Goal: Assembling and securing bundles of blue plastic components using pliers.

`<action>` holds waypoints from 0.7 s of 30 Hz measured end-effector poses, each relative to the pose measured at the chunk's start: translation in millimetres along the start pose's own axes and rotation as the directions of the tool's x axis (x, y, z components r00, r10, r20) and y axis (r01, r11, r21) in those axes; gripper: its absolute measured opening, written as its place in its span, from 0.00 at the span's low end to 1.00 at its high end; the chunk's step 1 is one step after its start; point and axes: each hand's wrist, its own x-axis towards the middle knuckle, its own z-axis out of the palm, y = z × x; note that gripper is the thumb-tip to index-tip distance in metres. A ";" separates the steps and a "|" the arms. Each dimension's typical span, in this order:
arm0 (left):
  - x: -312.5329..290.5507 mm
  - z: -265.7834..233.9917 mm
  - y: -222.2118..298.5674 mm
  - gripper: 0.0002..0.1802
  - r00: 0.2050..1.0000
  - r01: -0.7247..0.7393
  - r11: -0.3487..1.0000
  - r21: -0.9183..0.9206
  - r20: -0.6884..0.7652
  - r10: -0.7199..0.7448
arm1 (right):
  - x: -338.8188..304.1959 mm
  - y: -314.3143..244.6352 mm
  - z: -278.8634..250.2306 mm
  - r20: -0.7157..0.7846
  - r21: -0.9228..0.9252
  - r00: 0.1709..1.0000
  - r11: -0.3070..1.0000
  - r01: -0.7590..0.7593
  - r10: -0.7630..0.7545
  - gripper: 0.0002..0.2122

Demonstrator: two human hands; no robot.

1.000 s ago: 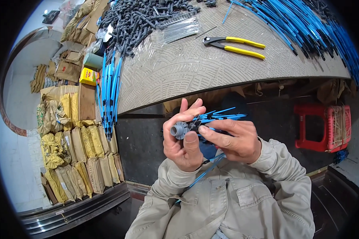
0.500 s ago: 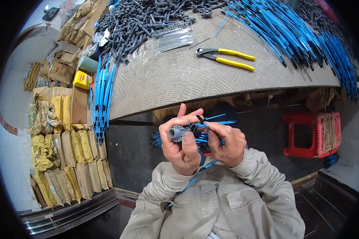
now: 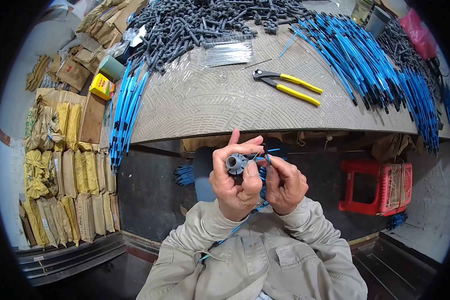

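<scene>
Below the counter (image 3: pixel 225 107) edge, the left hand (image 3: pixel 233 186) fingers grip a grey round fitting (image 3: pixel 235 163); the right hand (image 3: pixel 284 182) pinches thin blue tubes (image 3: pixel 263 161), mostly hidden behind both hands.

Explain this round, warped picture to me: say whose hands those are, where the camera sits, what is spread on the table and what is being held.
There is no machine here, only a person working with bare hands. The camera is worn on the person's head and looks down, and its wide lens bends straight edges, so the view looks round. The left hand grips a small grey round fitting. The right hand pinches thin blue tubes against it. Beyond the hands is a patterned grey table. On it lie yellow-handled pliers, a heap of dark grey fittings and bundles of long blue tubes. Yellow sacks are stacked at the left, and a red stool stands at the right.
</scene>
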 end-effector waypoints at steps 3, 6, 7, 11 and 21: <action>0.7 -0.4 -0.7 0.15 1.000 0.004 1.000 0.013 -0.007 -0.004 | 0.9 0.4 0.2 0.008 -0.018 1.000 1.000 0.020 -0.020 0.13; 0.4 0.2 -2.0 0.15 1.000 0.010 1.000 0.025 -0.011 -0.009 | 2.0 0.7 -0.6 0.014 -0.037 0.999 0.999 0.038 -0.038 0.13; -0.1 0.5 -2.4 0.15 1.000 0.008 1.000 0.020 -0.018 -0.008 | 1.6 0.4 -1.6 0.034 -0.021 0.999 0.999 0.032 -0.031 0.13; -2.1 1.3 -3.1 0.16 0.999 0.003 1.000 0.003 -0.033 -0.003 | 1.1 0.8 -5.2 0.087 0.024 0.996 1.000 0.009 -0.011 0.14; -0.4 -10.9 -9.6 0.17 0.998 -0.034 0.998 -0.047 0.045 0.037 | 16.3 5.4 -14.5 0.314 0.192 0.949 0.978 -0.079 0.016 0.11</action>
